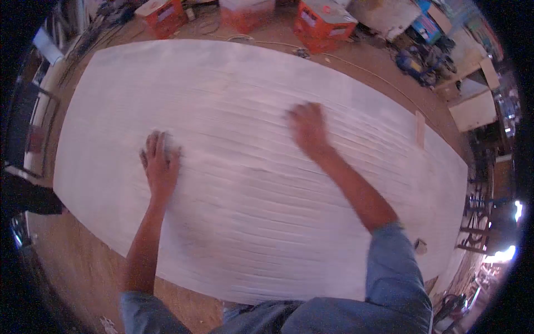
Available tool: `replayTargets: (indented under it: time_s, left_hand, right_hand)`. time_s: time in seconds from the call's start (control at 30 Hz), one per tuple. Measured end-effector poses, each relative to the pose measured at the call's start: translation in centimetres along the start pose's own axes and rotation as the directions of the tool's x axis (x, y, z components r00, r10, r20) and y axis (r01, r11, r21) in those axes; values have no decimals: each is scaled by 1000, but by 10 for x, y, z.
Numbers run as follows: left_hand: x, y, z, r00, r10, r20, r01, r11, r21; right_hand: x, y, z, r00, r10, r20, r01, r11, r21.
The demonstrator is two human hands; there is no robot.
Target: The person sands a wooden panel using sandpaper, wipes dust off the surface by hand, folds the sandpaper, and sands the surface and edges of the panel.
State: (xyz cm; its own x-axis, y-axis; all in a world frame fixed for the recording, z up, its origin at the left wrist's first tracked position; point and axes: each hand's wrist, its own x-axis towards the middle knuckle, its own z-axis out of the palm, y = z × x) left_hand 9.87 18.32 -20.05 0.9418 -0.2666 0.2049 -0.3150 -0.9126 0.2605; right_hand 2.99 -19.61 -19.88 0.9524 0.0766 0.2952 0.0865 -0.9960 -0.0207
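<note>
A large whitish sheet (245,222) with many ridges or wrinkles across its middle and right lies below both arms. On its left part rests my left hand (160,161), fingers spread and pointing away from me, holding nothing. Over the upper middle of the sheet is my right hand (309,125), smeared by motion; its fingers cannot be made out clearly. A thin wooden strip (420,129) lies near the far right edge, and a small round object (420,246) sits at the near right.
Orange crates (322,28) stand beyond the far edge, along with a cable on the floor. Tools (423,67) and an open wooden box (473,108) are at the far right. A dark object (33,195) adjoins the left edge. Brown board shows at the near left.
</note>
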Motion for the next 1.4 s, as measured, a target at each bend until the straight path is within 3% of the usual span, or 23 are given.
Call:
replayTargets:
  time_s: [0.07,0.13,0.23,0.33,0.4,0.47,0.5,0.53,0.6,0.7,0.77,0.8,0.83,0.87,0.9,0.93,1.0,1.03,1.1,1.17,1.23,1.27,1.4]
  left_hand:
    - [-3,-5,2,1000,3,-22,-1,998,65]
    - [-2,8,-9,1000,-22,-6,22,1000,-5]
    - [-3,8,-12,1000,-27,-6,27,1000,3]
    - [-2,-7,-5,1000,10,-18,-10,1000,-17]
    - [-7,-5,0,1000,28,-8,-28,1000,-5]
    - [-4,-1,-3,1000,6,-29,-5,999,36]
    - [-2,-2,5,1000,7,-21,-6,1000,27]
    - [-1,-4,10,1000,4,-23,-2,998,57]
    - [2,-10,16,1000,-18,-26,21,995,95]
    - [2,-11,14,1000,-5,24,0,979,204]
    - [3,-4,10,1000,-7,-6,8,994,105]
    - [4,-5,11,1000,-19,-9,20,993,112]
    - [5,-7,12,1000,-11,-10,12,995,98]
    - [5,-8,9,1000,-4,-13,5,996,88]
    - [6,-4,5,1000,-4,-17,5,998,61]
    - [6,-5,2,1000,-13,-24,15,997,77]
    - [7,-3,0,1000,-13,-7,14,1000,20]
    - [6,-2,-3,1000,-12,-6,12,1000,21]
    - [4,-1,-5,1000,1,-13,-1,1000,20]
    - [5,-1,-7,1000,0,-6,0,1000,4]
    - [1,-4,-2,1000,14,-14,-14,999,29]
    - [-1,-3,1,1000,3,-6,-3,1000,22]
    - [3,-2,0,999,21,-42,-19,998,56]
  right_hand:
    - [70,-63,36,979,-130,-157,143,986,80]
    - [116,-107,24,987,-163,16,161,984,81]
    - [107,-83,27,971,-233,-60,237,968,84]
    - [6,9,4,980,-176,-95,171,984,-56]
    - [-85,101,-26,997,-64,53,68,995,-69]
    - [-175,190,-52,999,-32,-11,29,974,-225]
    - [-191,200,-80,975,181,130,-125,927,-354]
    - [-213,219,-96,980,166,112,-122,937,-327]
    - [-191,192,-109,979,186,81,-167,965,-203]
    - [-130,151,-48,992,-12,123,29,990,-141]
    - [-50,76,-12,991,-75,110,81,996,-43]
    - [-12,35,12,992,-126,15,127,988,-90]
    - [30,-6,31,991,-129,-27,129,992,6]
    - [77,-56,25,989,-145,15,145,989,25]
    - [108,-91,42,969,-177,-173,183,983,20]
    - [139,-117,59,954,-226,-196,232,973,4]
    - [182,-159,42,988,-151,42,148,987,67]
    - [185,-159,35,989,-148,25,146,987,63]
    - [180,-153,24,968,-182,172,175,983,54]
    - [122,-109,48,968,-234,-88,231,972,-34]
    - [57,-32,40,991,-115,64,111,991,69]
    - [25,2,17,974,-204,-98,197,978,-74]
    - [-43,62,-62,978,-14,209,24,999,-45]
